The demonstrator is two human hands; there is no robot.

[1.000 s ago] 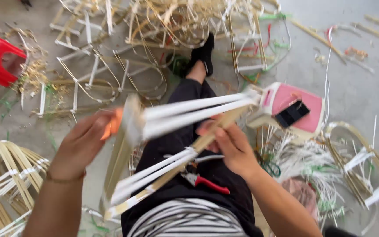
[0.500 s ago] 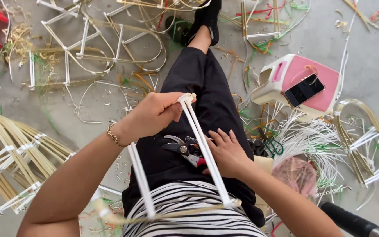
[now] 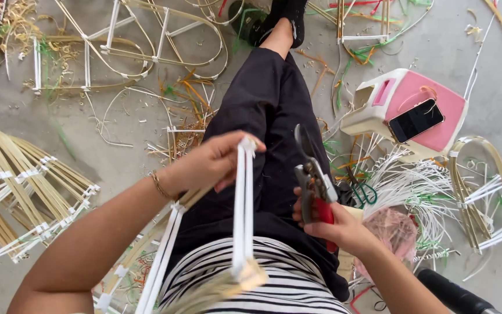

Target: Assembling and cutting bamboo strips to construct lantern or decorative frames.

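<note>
Since half a second ago the right hand point(image 3: 344, 224) has lifted the red-handled pruning shears point(image 3: 315, 186) off the lap and now holds them upright, blades up, fingers clamped round the handles; whether the blades are parted or closed I cannot tell. Meanwhile the white-wrapped bamboo frame point(image 3: 240, 209) has turned, so its two white struts now run almost straight down over the striped shirt point(image 3: 274, 279). The left hand point(image 3: 213, 163) grips the frame's top end, thumb and fingers pinched together on it, above the black-trousered thigh point(image 3: 262, 110).

Risks, as I judge them: the shear tips stand just beside the left fingertips and the frame's top joint, so a careless squeeze could nick a finger or cut the white binding rather than a stray end. Held only at one end, the frame could swing and bend its thin bamboo hoop low in the picture.

Further out, a pink and white stool point(image 3: 402, 104) with a dark phone point(image 3: 416, 119) on it sits to the right, near a bundle of loose white strips point(image 3: 413, 186) and green-handled scissors point(image 3: 364, 192). Finished frames lie stacked at left point(image 3: 24, 192) and at the right edge point(image 3: 489, 197), with more at the top point(image 3: 146, 40). Offcuts litter the grey floor point(image 3: 117, 163), crowding the space around the outstretched leg and black shoe point(image 3: 289, 17)
</note>
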